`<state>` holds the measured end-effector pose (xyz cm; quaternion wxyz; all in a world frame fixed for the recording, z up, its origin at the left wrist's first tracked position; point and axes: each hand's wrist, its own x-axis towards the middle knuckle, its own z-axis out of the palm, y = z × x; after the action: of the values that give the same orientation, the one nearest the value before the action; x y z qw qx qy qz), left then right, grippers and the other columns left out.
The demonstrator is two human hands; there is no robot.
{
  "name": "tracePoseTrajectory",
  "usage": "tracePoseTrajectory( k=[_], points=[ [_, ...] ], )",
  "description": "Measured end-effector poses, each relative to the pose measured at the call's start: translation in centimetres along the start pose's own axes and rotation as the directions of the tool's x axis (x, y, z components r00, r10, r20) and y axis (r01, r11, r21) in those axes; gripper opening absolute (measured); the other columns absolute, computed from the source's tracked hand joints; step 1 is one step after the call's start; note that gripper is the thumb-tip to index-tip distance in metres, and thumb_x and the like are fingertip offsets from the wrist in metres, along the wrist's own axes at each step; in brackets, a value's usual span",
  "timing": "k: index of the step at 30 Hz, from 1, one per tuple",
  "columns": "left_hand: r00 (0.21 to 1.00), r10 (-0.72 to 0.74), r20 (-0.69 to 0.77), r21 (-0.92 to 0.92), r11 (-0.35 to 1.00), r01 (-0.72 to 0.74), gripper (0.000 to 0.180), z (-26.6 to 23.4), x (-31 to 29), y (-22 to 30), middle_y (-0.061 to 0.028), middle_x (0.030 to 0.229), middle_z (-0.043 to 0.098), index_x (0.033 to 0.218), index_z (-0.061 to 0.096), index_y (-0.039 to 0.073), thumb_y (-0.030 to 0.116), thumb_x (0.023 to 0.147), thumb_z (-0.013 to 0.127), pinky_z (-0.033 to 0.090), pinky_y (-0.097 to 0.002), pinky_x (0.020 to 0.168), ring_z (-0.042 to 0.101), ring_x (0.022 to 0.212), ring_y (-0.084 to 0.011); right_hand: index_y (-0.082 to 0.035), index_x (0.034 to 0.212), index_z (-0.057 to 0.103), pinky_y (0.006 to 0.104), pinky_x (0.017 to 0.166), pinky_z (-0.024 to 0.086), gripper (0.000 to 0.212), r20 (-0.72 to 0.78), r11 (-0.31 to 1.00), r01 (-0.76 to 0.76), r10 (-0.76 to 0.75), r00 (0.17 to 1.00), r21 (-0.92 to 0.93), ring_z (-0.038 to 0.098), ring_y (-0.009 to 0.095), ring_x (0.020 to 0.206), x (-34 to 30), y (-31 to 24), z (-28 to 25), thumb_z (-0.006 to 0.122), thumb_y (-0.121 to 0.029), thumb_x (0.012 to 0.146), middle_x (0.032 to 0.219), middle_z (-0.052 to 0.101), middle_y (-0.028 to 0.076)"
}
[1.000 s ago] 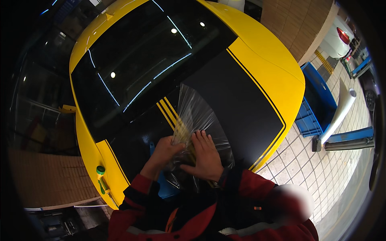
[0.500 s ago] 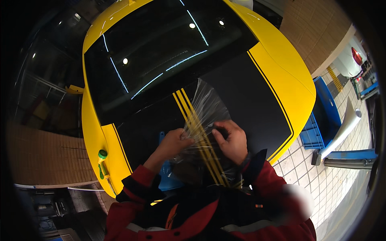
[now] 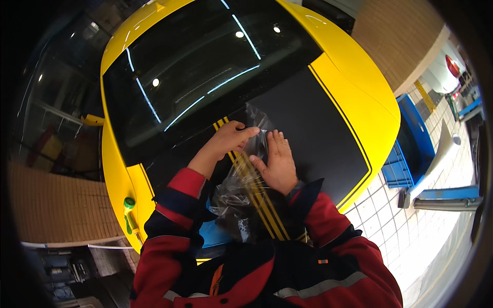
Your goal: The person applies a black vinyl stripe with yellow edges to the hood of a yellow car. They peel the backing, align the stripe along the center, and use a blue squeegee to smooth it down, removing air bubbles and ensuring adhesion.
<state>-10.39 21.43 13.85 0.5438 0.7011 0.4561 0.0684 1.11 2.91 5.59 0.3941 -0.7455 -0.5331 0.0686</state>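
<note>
A crumpled sheet of clear plastic film runs over the yellow stripes of a black car panel. My left hand is closed on the film's upper part, its thumb pointing right and its curled fingers partly hidden. Just to its right, my right hand lies flat with fingers stretched out and thumb apart, pressed against the film and the black panel. The film's far tip sticks up beyond both hands. Its near end hangs bunched in front of my body.
The yellow car's dark rear glass lies ahead. A green and yellow spray nozzle rests on the left yellow edge. Something blue is half hidden below my left arm. A blue crate and a white roll stand on the right.
Both hands have moved up and away from me along the film. My right hand has gone from a pinch to lying flat. The spread film is now bunched.
</note>
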Motion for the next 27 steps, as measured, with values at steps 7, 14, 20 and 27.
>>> tracePoseTrajectory(
  k=[7,14,20,27],
  points=[
    [0.993,0.001,0.116,-0.084,0.996,0.009,0.043,2.0,2.2,-1.9,0.0023,0.071,0.063,0.085,0.072,0.005,0.042,0.103,0.084,0.039,-0.0265,0.055,0.055,0.061,-0.0068,0.019,0.160,0.047,0.0585,0.139,0.021,0.097,0.003,1.000,-0.004,0.004,1.000,0.006,0.035,0.054,0.165,-0.4,-0.6,0.4,0.075,-0.053,0.102,0.168,0.044,0.042],
    [0.997,-0.014,0.074,-0.210,0.977,0.029,0.039,2.2,1.3,-4.7,0.0067,0.069,0.056,0.078,0.065,0.012,0.031,0.111,0.074,0.036,-0.0259,0.055,0.047,0.058,-0.0051,0.017,0.162,0.046,0.0569,0.140,0.021,0.099,0.047,1.000,-0.014,0.013,0.999,0.011,0.033,0.051,0.167,-0.8,-1.5,0.5,0.078,-0.053,0.099,0.171,0.043,0.040],
    [0.994,-0.067,0.090,-0.275,0.957,0.089,0.038,1.7,-0.7,-5.6,0.0071,0.068,0.057,0.078,0.066,0.012,0.028,0.112,0.072,0.035,-0.0245,0.054,0.046,0.057,-0.0033,0.017,0.163,0.046,0.0556,0.142,0.019,0.100,0.070,0.999,-0.016,0.014,0.997,0.039,0.032,0.049,0.169,-1.6,-2.3,0.8,0.081,-0.050,0.096,0.173,0.040,0.039],
    [0.995,-0.070,0.065,-0.299,0.950,0.086,0.036,1.5,-1.0,-7.5,0.0069,0.070,0.059,0.080,0.066,0.012,0.027,0.112,0.073,0.036,-0.0256,0.055,0.047,0.059,-0.0029,0.018,0.164,0.043,0.0576,0.142,0.016,0.100,0.150,0.998,-0.028,0.019,0.989,0.063,0.028,0.051,0.170,-1.8,-2.8,1.0,0.079,-0.047,0.097,0.174,0.037,0.041]
  ],
)
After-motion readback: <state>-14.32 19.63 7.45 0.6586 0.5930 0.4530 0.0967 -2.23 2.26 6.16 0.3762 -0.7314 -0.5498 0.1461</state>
